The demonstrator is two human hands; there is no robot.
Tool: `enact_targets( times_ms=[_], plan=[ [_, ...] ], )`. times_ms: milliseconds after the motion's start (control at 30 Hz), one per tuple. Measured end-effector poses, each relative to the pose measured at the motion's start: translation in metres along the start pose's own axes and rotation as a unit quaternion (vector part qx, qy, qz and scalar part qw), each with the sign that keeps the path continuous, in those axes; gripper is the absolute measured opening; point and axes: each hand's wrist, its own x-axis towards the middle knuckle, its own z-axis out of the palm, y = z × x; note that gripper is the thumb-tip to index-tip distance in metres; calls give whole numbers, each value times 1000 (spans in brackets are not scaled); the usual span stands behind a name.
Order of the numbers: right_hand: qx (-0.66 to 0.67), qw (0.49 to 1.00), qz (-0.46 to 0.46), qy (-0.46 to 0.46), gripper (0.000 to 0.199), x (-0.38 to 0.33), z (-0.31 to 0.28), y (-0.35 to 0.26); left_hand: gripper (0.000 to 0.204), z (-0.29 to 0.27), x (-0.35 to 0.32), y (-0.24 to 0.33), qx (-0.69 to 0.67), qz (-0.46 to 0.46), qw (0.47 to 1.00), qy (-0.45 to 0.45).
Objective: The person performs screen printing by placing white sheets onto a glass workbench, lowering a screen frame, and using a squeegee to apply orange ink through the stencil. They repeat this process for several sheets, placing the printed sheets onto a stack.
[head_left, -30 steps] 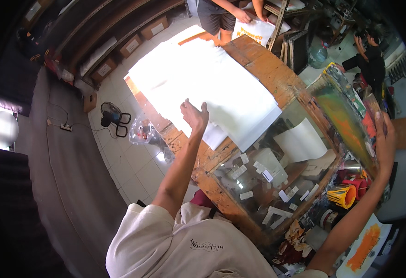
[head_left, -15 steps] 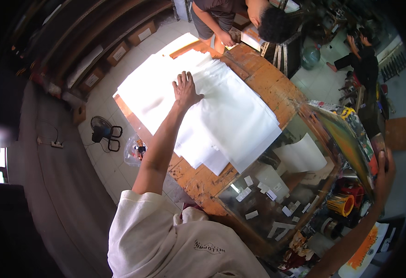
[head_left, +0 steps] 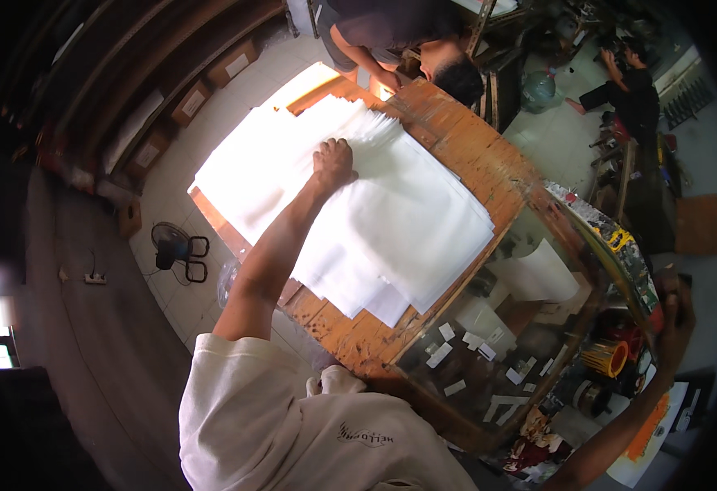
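Observation:
My left hand (head_left: 334,165) presses on a stack of white sheets (head_left: 424,221) on the wooden table (head_left: 489,139), its fingers curled in against the top sheet, which is rumpled near the fingertips. Out at the far right, my right hand (head_left: 676,319) is closed at the outer end of a raised screen-printing frame (head_left: 608,258). That frame stands steeply tilted and shows nearly edge-on. Shadow hides part of the right fingers. Between the stack and the frame, a glass panel (head_left: 432,389) is set in the tabletop, with a curled white sheet (head_left: 538,274) and small pale pieces about it.
A co-worker (head_left: 408,41) bends over the table's far end; another person (head_left: 633,90) is at the far right. A yellow container (head_left: 604,358) and other clutter lie beside the table's right side. A black fan (head_left: 180,245) stands on the floor at left, near shelves with cardboard boxes (head_left: 191,104).
My left hand's spread fingers have curled in on the sheets. The frame at my right hand has turned from showing its coloured face to nearly edge-on. The far co-worker has bent lower.

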Motion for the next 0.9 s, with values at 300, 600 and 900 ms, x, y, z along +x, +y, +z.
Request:
enact_targets(
  times_ms=[300, 600, 900],
  plan=[
    [0, 1000, 17, -17, 49, -6, -1, -11, 63, -17, 5, -8, -109, -31, 992, -56],
    [-56, 997, 59, -7, 53, -11, -1, -10, 55, -11, -24, 31, 26, 49, 997, -45],
    [-83, 994, 68, 20, 54, -11, 1, -25, 54, -97, -58, -6, -344, 28, 927, -144]
  ],
)
